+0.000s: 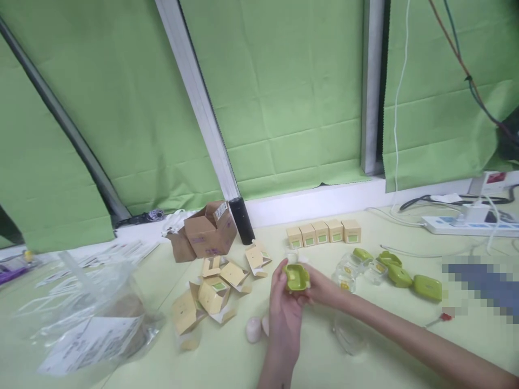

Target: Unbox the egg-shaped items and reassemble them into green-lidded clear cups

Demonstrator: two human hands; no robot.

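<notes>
A small green open case [297, 276], its hollow side facing me, is held between my two hands above the table. My left hand [285, 310] wraps around its left side and underside. On its right side, my right hand [318, 285] grips the edge, with some fingers hidden behind. Beside my left wrist stands a whitish rounded piece [253, 330], and another is partly covered by the hand. A clear piece [292, 255] shows just behind the case. Right of my hands lie several clear plastic pieces [345, 270] and several green case parts [399, 275].
Several opened tan boxes [214, 294] lie at left, before a brown carton [210, 231] and black cylinder [241, 220]. Closed small boxes [322, 233] line the back. A plastic bag [105, 319] occupies the left; a power strip [474, 226] and red-tipped tool [445, 317] the right.
</notes>
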